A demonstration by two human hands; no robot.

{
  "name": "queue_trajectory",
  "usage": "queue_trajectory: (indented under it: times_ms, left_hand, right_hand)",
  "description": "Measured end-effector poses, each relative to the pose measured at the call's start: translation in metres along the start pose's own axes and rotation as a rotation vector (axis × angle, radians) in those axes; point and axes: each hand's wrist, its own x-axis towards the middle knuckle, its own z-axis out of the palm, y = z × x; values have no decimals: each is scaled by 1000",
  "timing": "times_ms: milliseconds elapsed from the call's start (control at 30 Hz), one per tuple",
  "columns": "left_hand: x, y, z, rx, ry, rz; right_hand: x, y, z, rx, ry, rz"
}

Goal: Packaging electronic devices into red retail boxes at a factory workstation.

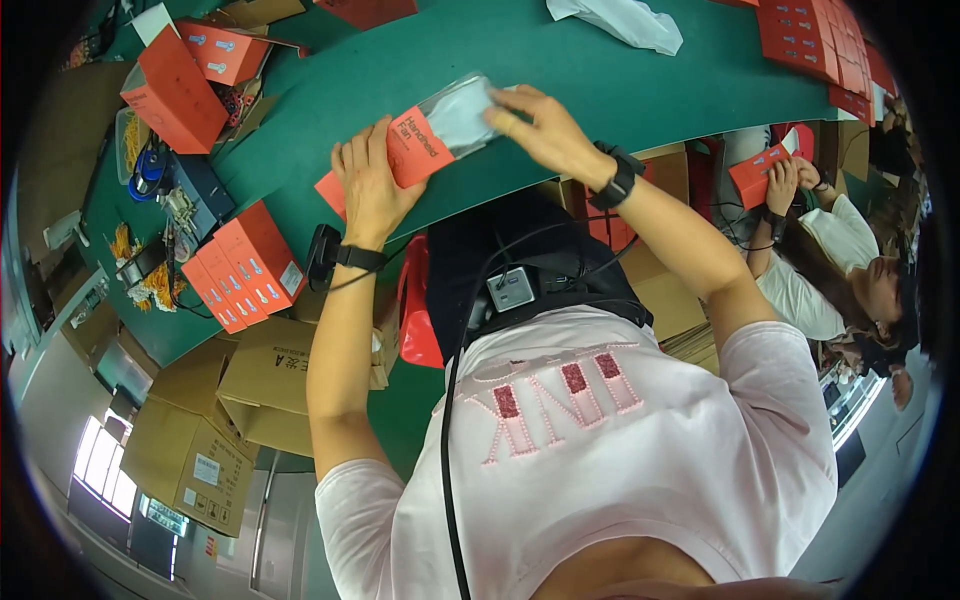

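My left hand [377, 187] is wrapped round a slim red box [418, 150], which lies slanted over the near edge of the green table. Out of the box's right end sticks a clear plastic bag [463, 113] with something pale inside; its kind cannot be made out. At the bag's outer end, the fingers and thumb of my right hand [538, 128] are closed on the plastic, slightly blurred. Both my wrists wear black bands, and a cable runs from the left one.
Red boxes [243, 268] stand in a row left of my left arm, near tools and wires. A larger red box [173, 95] stands behind them. White plastic [625, 22] lies at the back. Cartons [195, 440] are lower left. At right, a co-worker's hand [783, 185] holds a red box.
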Motion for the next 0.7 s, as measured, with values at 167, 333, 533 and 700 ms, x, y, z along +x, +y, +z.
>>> queue_trajectory:
  times_ms: [167,333,533,700]
  left_hand:
    - [9,45,-22,-408,353,93]
    - [4,68,-13,-848,645,131]
    - [21,67,3,-601,604,136]
    - [12,52,11,-536,564,158]
  right_hand:
    - [-41,-102,-19,-636,25,-539]
    - [-67,-180,-48,-957,222,-810]
    - [-23,-83,-27,-952,223,-828]
    - [-6,-70,1,-338,561,-540]
